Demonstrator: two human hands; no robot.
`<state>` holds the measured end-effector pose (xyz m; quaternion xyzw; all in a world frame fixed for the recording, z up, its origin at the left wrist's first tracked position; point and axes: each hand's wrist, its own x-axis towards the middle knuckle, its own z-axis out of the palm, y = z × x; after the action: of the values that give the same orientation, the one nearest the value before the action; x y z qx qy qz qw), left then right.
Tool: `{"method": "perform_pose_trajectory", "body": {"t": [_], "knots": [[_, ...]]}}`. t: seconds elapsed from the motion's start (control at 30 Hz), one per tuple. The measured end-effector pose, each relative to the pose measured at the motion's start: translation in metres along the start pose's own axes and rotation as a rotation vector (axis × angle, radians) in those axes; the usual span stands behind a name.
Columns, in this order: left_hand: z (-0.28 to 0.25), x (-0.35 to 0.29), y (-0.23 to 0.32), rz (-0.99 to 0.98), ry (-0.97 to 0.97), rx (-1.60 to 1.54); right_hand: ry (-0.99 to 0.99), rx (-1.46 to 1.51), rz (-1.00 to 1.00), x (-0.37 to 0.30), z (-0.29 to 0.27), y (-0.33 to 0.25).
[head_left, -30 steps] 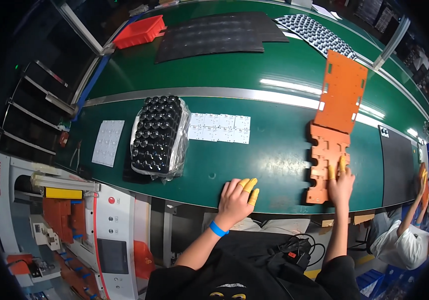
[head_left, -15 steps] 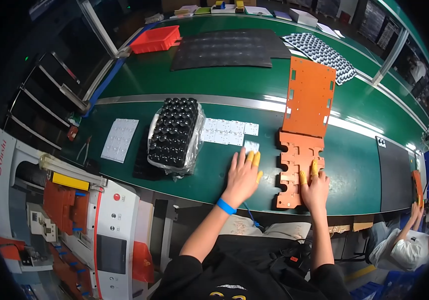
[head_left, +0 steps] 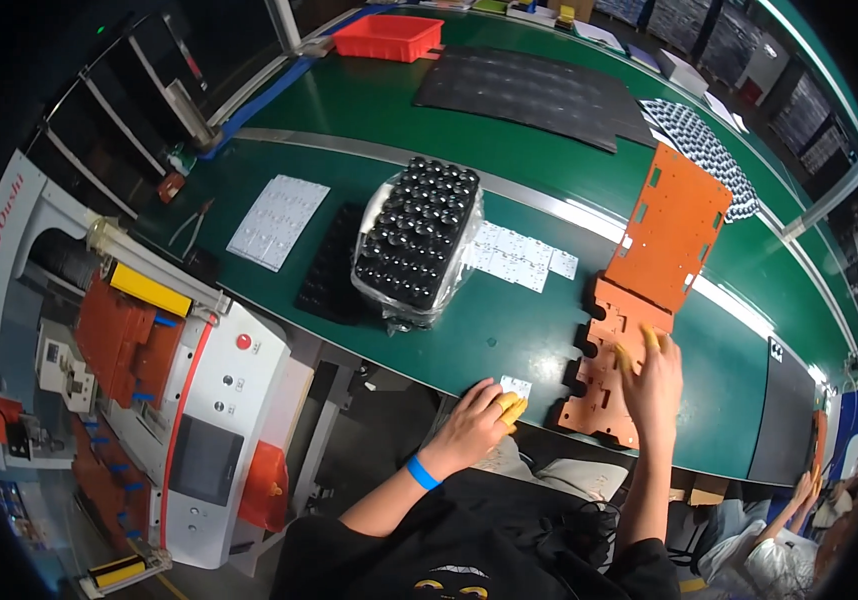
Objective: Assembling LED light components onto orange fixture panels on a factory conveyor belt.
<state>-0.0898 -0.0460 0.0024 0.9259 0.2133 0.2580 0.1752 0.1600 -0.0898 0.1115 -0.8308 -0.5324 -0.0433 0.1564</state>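
My left hand (head_left: 473,425), with yellow finger cots, is at the table's near edge, its fingers closed on a small white circuit board (head_left: 517,386). To the right lies an orange hinged fixture (head_left: 604,345) with rounded notches along its left side; its lid (head_left: 671,230) is folded back, away from me. Over the fixture's base hovers or rests my right hand (head_left: 655,385), thumb and forefinger in yellow cots, fingers apart with nothing visible in them. More white boards (head_left: 524,258), still joined in a panel, lie beside a plastic-wrapped stack of black lens trays (head_left: 417,235).
White sheets (head_left: 279,222) and pliers (head_left: 189,228) lie at the left. Farther back are a red bin (head_left: 389,38), a black mat (head_left: 524,90) and a dotted sheet (head_left: 704,145). A machine (head_left: 199,440) stands at left. Another person (head_left: 769,545) works at far right.
My left hand has drawn the small board away from the panel to the table's near edge. My right hand has lifted slightly over the fixture. The whole view has tilted.
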Motion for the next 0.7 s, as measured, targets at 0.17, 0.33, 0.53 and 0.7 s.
{"method": "perform_pose_trajectory", "body": {"t": [0.17,0.33,0.53,0.7], "knots": [[-0.009,-0.021,-0.010,0.068,0.141,-0.031,-0.078,0.525,-0.510,0.040,0.015,-0.119],[-0.022,-0.046,-0.010,-0.055,0.266,-0.001,-0.164,0.544,-0.751,0.074,0.044,-0.213],[-0.038,-0.046,0.002,-0.193,0.521,-0.010,-0.250,0.196,-0.863,0.100,0.057,-0.250],[-0.036,-0.044,0.011,-0.356,0.566,-0.202,-0.226,0.379,-0.931,0.091,0.038,-0.229]]}}
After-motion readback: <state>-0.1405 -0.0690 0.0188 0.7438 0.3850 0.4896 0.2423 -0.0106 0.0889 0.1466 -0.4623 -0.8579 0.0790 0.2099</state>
